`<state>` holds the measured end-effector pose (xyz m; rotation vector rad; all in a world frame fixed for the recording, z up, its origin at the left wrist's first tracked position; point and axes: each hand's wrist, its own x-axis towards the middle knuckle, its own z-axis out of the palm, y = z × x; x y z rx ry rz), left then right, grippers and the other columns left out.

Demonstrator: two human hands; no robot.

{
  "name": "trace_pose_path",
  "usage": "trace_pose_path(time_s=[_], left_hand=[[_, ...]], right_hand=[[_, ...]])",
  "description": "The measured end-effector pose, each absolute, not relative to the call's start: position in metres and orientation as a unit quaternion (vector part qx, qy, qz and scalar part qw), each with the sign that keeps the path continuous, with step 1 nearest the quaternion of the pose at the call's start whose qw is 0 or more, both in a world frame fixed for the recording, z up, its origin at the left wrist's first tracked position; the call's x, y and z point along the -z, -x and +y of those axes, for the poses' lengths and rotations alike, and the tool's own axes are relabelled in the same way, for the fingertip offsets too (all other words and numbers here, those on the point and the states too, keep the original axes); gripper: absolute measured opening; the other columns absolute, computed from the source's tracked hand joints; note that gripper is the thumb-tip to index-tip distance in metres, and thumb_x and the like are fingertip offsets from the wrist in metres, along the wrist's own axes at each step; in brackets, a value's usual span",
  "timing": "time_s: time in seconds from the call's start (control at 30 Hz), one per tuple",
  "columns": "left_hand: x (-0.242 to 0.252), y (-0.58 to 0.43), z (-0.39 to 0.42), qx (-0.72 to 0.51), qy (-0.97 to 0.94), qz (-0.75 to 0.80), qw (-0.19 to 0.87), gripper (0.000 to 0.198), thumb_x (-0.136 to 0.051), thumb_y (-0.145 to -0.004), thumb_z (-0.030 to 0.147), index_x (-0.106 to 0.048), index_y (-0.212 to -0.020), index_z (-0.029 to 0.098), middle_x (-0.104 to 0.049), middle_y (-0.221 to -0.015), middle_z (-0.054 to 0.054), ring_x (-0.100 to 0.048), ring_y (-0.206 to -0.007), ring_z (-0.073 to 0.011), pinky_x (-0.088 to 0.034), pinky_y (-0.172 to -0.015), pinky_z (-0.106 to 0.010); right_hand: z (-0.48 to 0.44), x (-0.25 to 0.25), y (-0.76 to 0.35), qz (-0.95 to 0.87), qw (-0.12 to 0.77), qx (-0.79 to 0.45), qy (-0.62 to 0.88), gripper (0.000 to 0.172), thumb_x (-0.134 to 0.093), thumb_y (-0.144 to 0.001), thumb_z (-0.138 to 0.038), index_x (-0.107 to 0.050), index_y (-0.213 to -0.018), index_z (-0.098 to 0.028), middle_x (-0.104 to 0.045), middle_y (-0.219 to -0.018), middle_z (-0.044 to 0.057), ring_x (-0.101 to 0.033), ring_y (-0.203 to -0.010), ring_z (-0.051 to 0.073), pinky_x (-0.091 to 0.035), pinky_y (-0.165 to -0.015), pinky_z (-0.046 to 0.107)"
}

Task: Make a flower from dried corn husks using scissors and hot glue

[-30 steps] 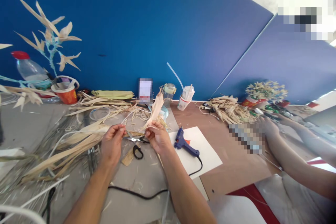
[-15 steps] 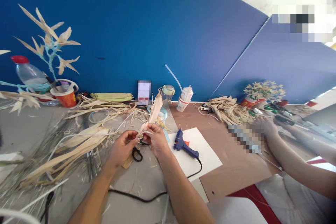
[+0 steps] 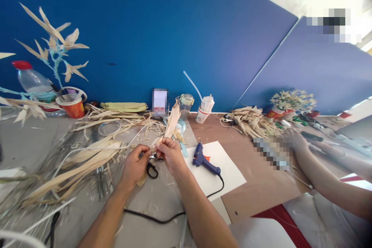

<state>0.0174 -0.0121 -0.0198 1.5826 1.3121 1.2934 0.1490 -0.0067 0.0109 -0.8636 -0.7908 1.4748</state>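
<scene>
My right hand [image 3: 171, 155] pinches the base of a dry corn husk leaf [image 3: 172, 121] that stands up and away from me. Close beside it, my left hand [image 3: 136, 164] is closed on the same base, fingertips almost touching the right hand, with a thin white wire [image 3: 87, 150] trailing off to the left from it. Black-handled scissors [image 3: 151, 169] lie on the table just under both hands. A blue glue gun [image 3: 205, 159] rests on a white sheet [image 3: 229, 172] to the right of my right hand.
Piles of husk strips [image 3: 78, 162] cover the table's left. A red cup [image 3: 73, 106], a plastic bottle [image 3: 31, 81] and a husk-flower branch [image 3: 55, 46] stand at the back left, cups [image 3: 203, 110] at the back middle. Another person's arm [image 3: 325, 186] reaches in from the right. A black cord [image 3: 154, 217] crosses in front.
My left hand has moved right from the husk pile to meet my right hand at the leaf's base. Both hands have dropped slightly closer to the scissors.
</scene>
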Motion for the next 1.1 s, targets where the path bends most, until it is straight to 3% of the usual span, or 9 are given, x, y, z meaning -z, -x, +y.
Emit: trace_pose_path(time_s=[0.4,0.73,1.1], left_hand=[[0.0237,-0.0233,-0.0123,-0.528,-0.585,0.527,0.32,0.01,-0.063,-0.073,0.032,-0.058,-0.07,0.023,-0.061,-0.068,0.001,-0.057,-0.068,-0.0183,-0.045,-0.064,-0.028],[0.0204,-0.02,-0.0107,-0.514,-0.687,0.478,0.19,0.016,-0.05,-0.084,0.026,-0.064,-0.075,0.024,-0.068,-0.077,-0.004,-0.059,-0.078,-0.022,-0.042,-0.078,-0.035],[0.0249,-0.0238,-0.0146,-0.539,-0.601,0.514,0.289,0.01,-0.06,-0.076,0.031,-0.056,-0.072,0.023,-0.061,-0.074,0.0,-0.058,-0.073,-0.0185,-0.045,-0.07,-0.029]], right_hand=[[-0.0039,-0.0071,-0.1498,-0.295,0.565,-0.681,0.361,0.015,-0.073,-0.057,-0.021,-0.059,-0.06,-0.017,-0.055,-0.045,-0.005,-0.043,-0.038,0.005,-0.033,-0.039,0.016],[-0.0075,-0.0099,-0.1498,-0.306,0.552,-0.697,0.34,0.02,-0.076,-0.059,-0.024,-0.058,-0.06,-0.016,-0.058,-0.052,-0.004,-0.046,-0.039,0.004,-0.035,-0.041,0.015],[-0.0048,-0.0061,-0.1506,-0.273,0.547,-0.715,0.339,0.015,-0.074,-0.056,-0.017,-0.06,-0.063,-0.017,-0.058,-0.048,-0.004,-0.046,-0.039,0.006,-0.035,-0.04,0.016]])
